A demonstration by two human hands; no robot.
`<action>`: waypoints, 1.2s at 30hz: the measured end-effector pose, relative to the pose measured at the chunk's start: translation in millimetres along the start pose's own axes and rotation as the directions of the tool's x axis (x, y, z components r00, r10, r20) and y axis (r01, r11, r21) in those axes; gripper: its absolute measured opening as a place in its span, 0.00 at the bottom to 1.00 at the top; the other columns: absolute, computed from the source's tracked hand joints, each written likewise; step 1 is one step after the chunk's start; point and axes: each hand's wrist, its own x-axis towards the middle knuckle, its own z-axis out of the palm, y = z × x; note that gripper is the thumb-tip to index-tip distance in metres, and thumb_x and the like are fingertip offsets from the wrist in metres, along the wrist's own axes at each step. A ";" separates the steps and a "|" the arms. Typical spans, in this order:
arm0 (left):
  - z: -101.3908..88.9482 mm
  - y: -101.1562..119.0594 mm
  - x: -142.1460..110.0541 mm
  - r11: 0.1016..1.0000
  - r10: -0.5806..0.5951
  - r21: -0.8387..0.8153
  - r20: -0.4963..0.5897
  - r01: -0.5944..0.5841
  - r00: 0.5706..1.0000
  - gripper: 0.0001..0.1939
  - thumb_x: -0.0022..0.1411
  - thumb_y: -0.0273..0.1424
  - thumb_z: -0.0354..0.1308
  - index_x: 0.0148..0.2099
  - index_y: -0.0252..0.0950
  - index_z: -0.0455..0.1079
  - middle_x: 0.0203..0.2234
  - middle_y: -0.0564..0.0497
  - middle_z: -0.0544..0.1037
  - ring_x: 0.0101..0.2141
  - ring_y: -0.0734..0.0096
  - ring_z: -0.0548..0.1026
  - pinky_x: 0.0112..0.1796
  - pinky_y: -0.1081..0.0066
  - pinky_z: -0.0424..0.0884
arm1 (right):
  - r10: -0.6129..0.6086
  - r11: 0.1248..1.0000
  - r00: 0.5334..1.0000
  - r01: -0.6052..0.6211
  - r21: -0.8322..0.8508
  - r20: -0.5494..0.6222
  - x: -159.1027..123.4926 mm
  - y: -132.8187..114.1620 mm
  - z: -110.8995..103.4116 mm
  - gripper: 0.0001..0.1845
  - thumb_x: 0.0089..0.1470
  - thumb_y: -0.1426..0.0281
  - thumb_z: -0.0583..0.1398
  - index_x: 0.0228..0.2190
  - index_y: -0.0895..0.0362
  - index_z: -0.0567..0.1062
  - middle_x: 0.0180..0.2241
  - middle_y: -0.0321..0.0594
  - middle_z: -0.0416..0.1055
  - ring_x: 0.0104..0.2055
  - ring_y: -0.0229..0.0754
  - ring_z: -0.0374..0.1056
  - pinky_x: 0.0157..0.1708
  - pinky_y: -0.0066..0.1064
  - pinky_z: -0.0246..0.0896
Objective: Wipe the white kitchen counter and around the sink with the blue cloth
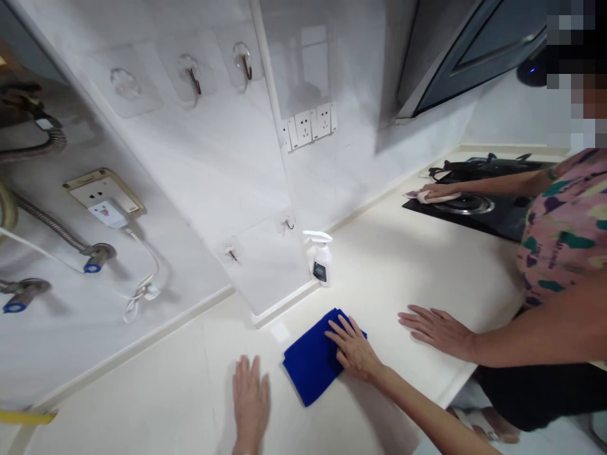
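My left hand (250, 401) hovers over or rests on the white countertop (156, 398), fingers stretched out and holding nothing; whether it touches the surface I cannot tell. To its right lies a folded blue cloth (310, 363), flat on the counter. My right hand (356, 354) lies on the cloth's right part with its fingers spread, pressing from above rather than gripping. Just behind the cloth, against the wall corner, stands a white spray bottle (321, 259) with a dark label.
At the right a co-worker's hand (439, 332) lies flat on the counter; their other hand (434, 191) holds a pale cloth on the black gas stove (509, 218). Wall hooks (192, 79), sockets (310, 126), a plugged charger (109, 213) and water valves (97, 258) line the walls.
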 end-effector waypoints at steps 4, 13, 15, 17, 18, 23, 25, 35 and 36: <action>4.0 -42.1 20.1 0.934 -0.351 0.053 -0.049 0.354 0.935 0.30 0.71 0.43 0.40 0.67 0.32 0.61 0.67 0.30 0.58 0.68 0.40 0.52 0.63 0.39 0.55 | 0.212 0.974 0.969 -0.221 -0.059 -0.128 5.8 -22.9 18.3 0.35 0.62 0.55 0.52 0.66 0.56 0.58 0.67 0.52 0.56 0.71 0.64 0.44 0.65 0.66 0.44; 18.9 -35.7 8.7 0.942 -0.246 0.189 -0.172 0.277 0.954 0.31 0.71 0.39 0.40 0.68 0.24 0.56 0.67 0.22 0.55 0.70 0.39 0.42 0.63 0.38 0.52 | 0.262 0.960 0.964 -0.266 -0.088 -0.049 38.8 -59.3 42.5 0.44 0.58 0.49 0.53 0.67 0.60 0.53 0.71 0.57 0.40 0.72 0.73 0.29 0.65 0.73 0.29; 16.9 -34.5 8.4 0.938 -0.248 0.205 -0.166 0.279 0.954 0.31 0.71 0.38 0.41 0.68 0.24 0.56 0.67 0.22 0.55 0.70 0.39 0.42 0.64 0.39 0.53 | 0.301 0.947 0.953 -0.302 -0.108 -0.023 65.9 -58.4 44.5 0.44 0.58 0.50 0.54 0.67 0.62 0.54 0.71 0.60 0.39 0.72 0.74 0.29 0.64 0.74 0.29; 15.1 -33.8 8.2 0.933 -0.266 0.208 -0.150 0.293 0.952 0.30 0.71 0.38 0.42 0.69 0.24 0.56 0.67 0.23 0.55 0.70 0.40 0.42 0.64 0.40 0.52 | 0.379 0.916 0.926 -0.374 -0.142 0.003 92.2 -63.8 48.2 0.44 0.58 0.52 0.55 0.66 0.66 0.55 0.70 0.66 0.39 0.71 0.77 0.30 0.63 0.75 0.28; 14.4 -33.3 8.1 0.930 -0.279 0.206 -0.140 0.304 0.950 0.30 0.71 0.38 0.42 0.69 0.25 0.56 0.67 0.24 0.54 0.70 0.40 0.42 0.64 0.40 0.52 | 0.422 0.896 0.907 -0.414 -0.159 0.016 103.0 -69.3 50.5 0.43 0.59 0.54 0.54 0.66 0.68 0.54 0.70 0.68 0.38 0.71 0.78 0.30 0.63 0.76 0.27; 12.9 -30.6 9.0 0.925 -0.313 0.188 -0.115 0.330 0.943 0.30 0.71 0.38 0.42 0.69 0.26 0.55 0.68 0.25 0.54 0.70 0.41 0.42 0.64 0.41 0.52 | 0.489 0.867 0.864 -0.467 -0.173 0.117 122.7 -116.1 63.9 0.43 0.60 0.57 0.51 0.66 0.73 0.49 0.69 0.72 0.37 0.71 0.78 0.29 0.61 0.78 0.19; 13.4 -31.1 9.1 0.926 -0.316 0.178 -0.125 0.334 0.941 0.31 0.71 0.39 0.41 0.69 0.27 0.55 0.68 0.25 0.54 0.71 0.42 0.41 0.65 0.41 0.51 | 0.411 0.911 0.892 -0.394 -0.119 0.190 117.9 -138.6 68.5 0.45 0.60 0.53 0.51 0.67 0.71 0.49 0.70 0.68 0.37 0.71 0.77 0.28 0.62 0.76 0.16; 16.5 -41.7 9.1 0.934 -0.302 0.171 -0.092 0.314 0.949 0.32 0.71 0.39 0.38 0.69 0.27 0.55 0.67 0.26 0.55 0.70 0.40 0.46 0.64 0.40 0.53 | -0.211 0.958 0.922 0.128 0.258 0.325 104.5 -144.1 46.5 0.46 0.58 0.48 0.53 0.69 0.57 0.45 0.72 0.57 0.28 0.73 0.70 0.29 0.67 0.69 0.23; 15.8 -41.0 9.8 0.932 -0.307 0.174 -0.094 0.319 0.947 0.32 0.71 0.41 0.38 0.69 0.27 0.56 0.67 0.25 0.56 0.70 0.40 0.46 0.64 0.40 0.53 | -0.209 0.958 0.922 0.128 0.255 0.325 103.9 -130.8 42.4 0.46 0.58 0.48 0.54 0.69 0.56 0.46 0.72 0.56 0.28 0.73 0.69 0.29 0.67 0.68 0.24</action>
